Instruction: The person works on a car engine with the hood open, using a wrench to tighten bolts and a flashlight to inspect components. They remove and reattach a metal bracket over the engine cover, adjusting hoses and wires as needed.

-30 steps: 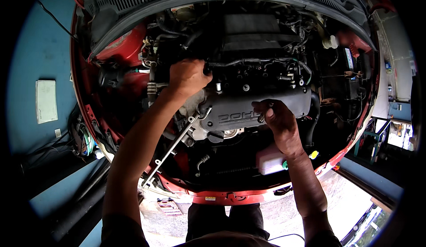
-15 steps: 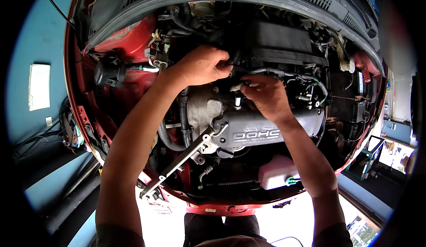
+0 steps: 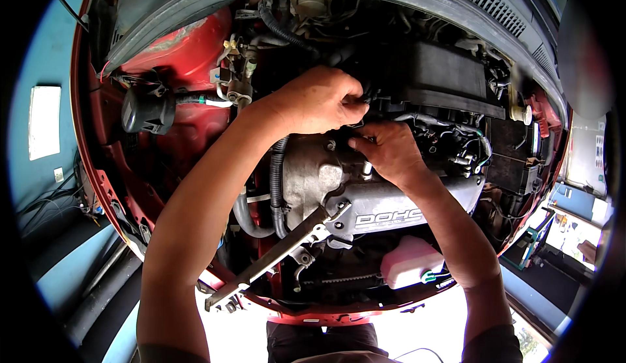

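Over the back of the engine, my left hand [image 3: 329, 101] is closed, thumb against curled fingers, beside dark wiring. What it grips, if anything, is hidden. Just below and to the right, my right hand [image 3: 392, 153] is closed too, its fingertips tucked close under the left hand. Whatever lies in its fingers is covered. Beneath it is the grey engine cover [image 3: 417, 201] with raised lettering, and a short pale metal stub [image 3: 367, 170] stands near the right thumb. The bare metal housing [image 3: 303, 171] of the engine lies below my left wrist.
A black box-shaped housing [image 3: 447, 76] sits behind my right hand, with a wiring harness [image 3: 450, 124] along its front. A metal bar [image 3: 274, 259] slants across the front left. The pinkish reservoir [image 3: 409, 262] is at the front; the battery [image 3: 512, 158] is at right.
My right hand has moved in against the left hand. The small pale piece that showed in its fingers is now hidden. The whole view has shifted slightly.
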A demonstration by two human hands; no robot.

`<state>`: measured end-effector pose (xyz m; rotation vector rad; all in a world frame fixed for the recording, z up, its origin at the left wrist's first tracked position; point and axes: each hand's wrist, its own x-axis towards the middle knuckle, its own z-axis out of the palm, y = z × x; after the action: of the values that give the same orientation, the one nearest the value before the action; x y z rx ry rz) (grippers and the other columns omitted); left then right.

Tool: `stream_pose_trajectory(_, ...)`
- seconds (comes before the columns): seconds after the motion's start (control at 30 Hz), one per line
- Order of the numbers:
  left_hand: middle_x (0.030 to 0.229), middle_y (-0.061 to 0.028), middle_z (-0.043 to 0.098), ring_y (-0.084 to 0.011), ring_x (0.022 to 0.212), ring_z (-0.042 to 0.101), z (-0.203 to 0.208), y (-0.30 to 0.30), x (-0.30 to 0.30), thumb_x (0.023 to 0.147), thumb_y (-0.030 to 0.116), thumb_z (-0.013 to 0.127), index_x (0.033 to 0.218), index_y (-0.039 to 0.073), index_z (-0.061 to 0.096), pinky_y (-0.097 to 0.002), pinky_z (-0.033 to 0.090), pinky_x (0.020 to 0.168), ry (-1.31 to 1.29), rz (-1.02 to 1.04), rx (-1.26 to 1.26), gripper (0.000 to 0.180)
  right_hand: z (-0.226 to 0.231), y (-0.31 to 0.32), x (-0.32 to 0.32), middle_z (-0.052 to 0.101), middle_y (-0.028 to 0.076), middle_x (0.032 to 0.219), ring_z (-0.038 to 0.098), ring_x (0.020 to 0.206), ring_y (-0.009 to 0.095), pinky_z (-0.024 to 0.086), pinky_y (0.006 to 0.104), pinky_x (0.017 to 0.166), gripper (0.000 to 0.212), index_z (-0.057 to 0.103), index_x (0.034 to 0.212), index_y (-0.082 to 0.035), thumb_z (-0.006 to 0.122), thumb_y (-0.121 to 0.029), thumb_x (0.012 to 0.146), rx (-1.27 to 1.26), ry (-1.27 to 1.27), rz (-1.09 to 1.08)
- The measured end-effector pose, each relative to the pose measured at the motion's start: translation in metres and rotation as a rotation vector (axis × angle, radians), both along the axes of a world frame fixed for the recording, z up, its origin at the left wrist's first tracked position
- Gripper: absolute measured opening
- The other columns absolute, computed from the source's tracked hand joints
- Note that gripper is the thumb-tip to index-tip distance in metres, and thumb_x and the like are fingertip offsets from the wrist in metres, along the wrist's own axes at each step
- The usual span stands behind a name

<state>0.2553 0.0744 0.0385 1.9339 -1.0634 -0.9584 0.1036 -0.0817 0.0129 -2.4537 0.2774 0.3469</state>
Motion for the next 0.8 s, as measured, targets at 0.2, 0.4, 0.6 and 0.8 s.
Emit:
stream_pose_trajectory(0.2, 0.07, -0.0193, 0.066, -0.0245, 0.059, 0.065, 0.002, 0.002, 0.0, 0.094, 0.028, 0.068, 0.096, -0.004, 0.069, -0.037, 0.05, 0.061, -0.097, -0.02, -0.018, 0.032, 0.005, -0.001, 0.009, 0.071, 0.015, 0.083, 0.069, 0.08, 0.036, 0.055, 0.0449, 0.074, 0.022, 0.073, 0.088, -0.008, 0.074, -0.03, 0.086, -0.019, 0.074, 0.026)
stream_pose_trajectory(0.4, 0.075, -0.0208, 0.067, -0.027, 0.063, 0.064, 0.0, 0.005, -0.004, 0.092, 0.027, 0.07, 0.096, -0.003, 0.07, -0.0376, 0.05, 0.063, -0.155, -0.009, -0.06, 0.031, -0.001, -0.005, 0.006, 0.07, 0.014, 0.081, 0.068, 0.08, 0.036, 0.055, 0.0456, 0.072, 0.023, 0.072, 0.085, -0.007, 0.075, -0.03, 0.085, -0.121, -0.029, 0.151)
stream_pose_trajectory(0.6, 0.082, -0.0186, 0.072, -0.024, 0.07, 0.069, 0.004, 0.007, -0.004, 0.092, 0.026, 0.071, 0.1, -0.004, 0.071, -0.0352, 0.055, 0.068, 0.093, 0.09, -0.062, 0.031, 0.008, -0.004, 0.014, 0.069, 0.016, 0.083, 0.068, 0.08, 0.037, 0.053, 0.045, 0.072, 0.021, 0.072, 0.088, -0.005, 0.074, -0.026, 0.086, -0.012, 0.14, 0.162)
stream_pose_trajectory(0.8, 0.086, -0.0198, 0.073, -0.0267, 0.075, 0.072, 0.004, 0.012, -0.017, 0.091, 0.027, 0.072, 0.1, -0.003, 0.072, -0.0369, 0.054, 0.07, -0.076, 0.054, -0.12, 0.031, -0.012, -0.016, 0.006, 0.07, 0.017, 0.085, 0.068, 0.085, 0.039, 0.053, 0.0454, 0.077, 0.019, 0.073, 0.093, -0.006, 0.073, -0.024, 0.086, 0.054, -0.078, 0.24)
